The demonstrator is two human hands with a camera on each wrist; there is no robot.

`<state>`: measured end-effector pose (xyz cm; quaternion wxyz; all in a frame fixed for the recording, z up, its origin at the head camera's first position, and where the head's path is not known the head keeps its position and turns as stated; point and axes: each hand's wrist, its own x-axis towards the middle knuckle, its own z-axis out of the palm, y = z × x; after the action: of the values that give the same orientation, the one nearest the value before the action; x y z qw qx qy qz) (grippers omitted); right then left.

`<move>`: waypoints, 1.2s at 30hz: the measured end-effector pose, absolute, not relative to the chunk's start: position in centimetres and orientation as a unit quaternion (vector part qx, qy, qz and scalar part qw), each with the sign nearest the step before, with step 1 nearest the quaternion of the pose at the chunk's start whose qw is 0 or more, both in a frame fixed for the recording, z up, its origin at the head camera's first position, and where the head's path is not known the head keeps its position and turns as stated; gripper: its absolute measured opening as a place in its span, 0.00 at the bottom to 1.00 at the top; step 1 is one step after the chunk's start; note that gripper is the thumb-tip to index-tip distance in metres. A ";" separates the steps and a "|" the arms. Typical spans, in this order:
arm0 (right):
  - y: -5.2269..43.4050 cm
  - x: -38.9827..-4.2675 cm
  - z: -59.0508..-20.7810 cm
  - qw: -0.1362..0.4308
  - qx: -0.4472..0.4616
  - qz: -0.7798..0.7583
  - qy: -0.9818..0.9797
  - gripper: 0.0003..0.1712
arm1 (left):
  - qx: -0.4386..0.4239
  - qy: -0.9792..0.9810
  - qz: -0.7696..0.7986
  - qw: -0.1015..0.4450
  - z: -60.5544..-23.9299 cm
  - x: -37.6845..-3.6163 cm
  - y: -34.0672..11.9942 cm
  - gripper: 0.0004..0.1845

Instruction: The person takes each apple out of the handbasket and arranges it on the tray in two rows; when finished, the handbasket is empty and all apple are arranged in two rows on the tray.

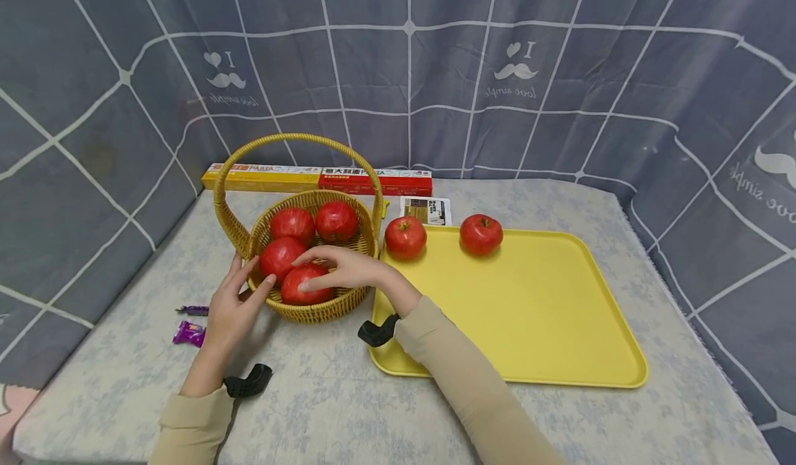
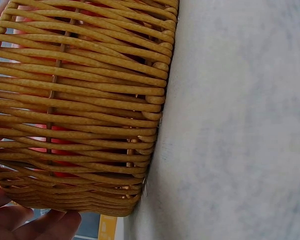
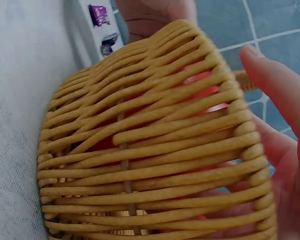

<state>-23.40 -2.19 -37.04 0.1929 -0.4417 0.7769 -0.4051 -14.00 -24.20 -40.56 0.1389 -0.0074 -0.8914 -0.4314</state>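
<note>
Presently listed: wicker basket (image 1: 311,299) on the tabletop (image 1: 323,396), holding four red apples. Right hand (image 1: 348,270) reaches over the rim, fingers (image 1: 311,285) loosely spread and resting on the nearest apple (image 1: 297,292), not yet curled round it. Left hand (image 1: 230,309) rests against the basket's outer wall, fingers relaxed, thumb at the rim. Yellow tray (image 1: 528,313) just beside the basket, bearing two more apples (image 1: 405,237) along its far edge.
</note>
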 end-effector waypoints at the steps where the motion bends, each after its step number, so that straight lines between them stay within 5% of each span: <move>1: -2.3 -23.5 -37.1 0.190 -0.440 -0.397 0.783 0.27 | -0.007 -0.891 -0.431 0.139 -40.5 -14.0 -24.2 0.33; 21: -2.0 -21.6 -36.6 0.053 -0.395 -0.402 0.824 0.27 | -0.011 -0.892 -0.429 0.142 -40.6 -13.8 -24.3 0.33; 36: 7.7 -21.6 -31.3 -0.042 -0.387 -0.550 0.739 0.25 | -0.013 -0.886 -0.439 0.147 -40.6 -13.8 -24.3 0.32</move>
<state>-21.55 7.67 -31.32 -0.0424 -0.3875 0.7389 -0.5496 -13.84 -24.27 -40.58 0.1469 -0.0127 -0.8865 -0.4387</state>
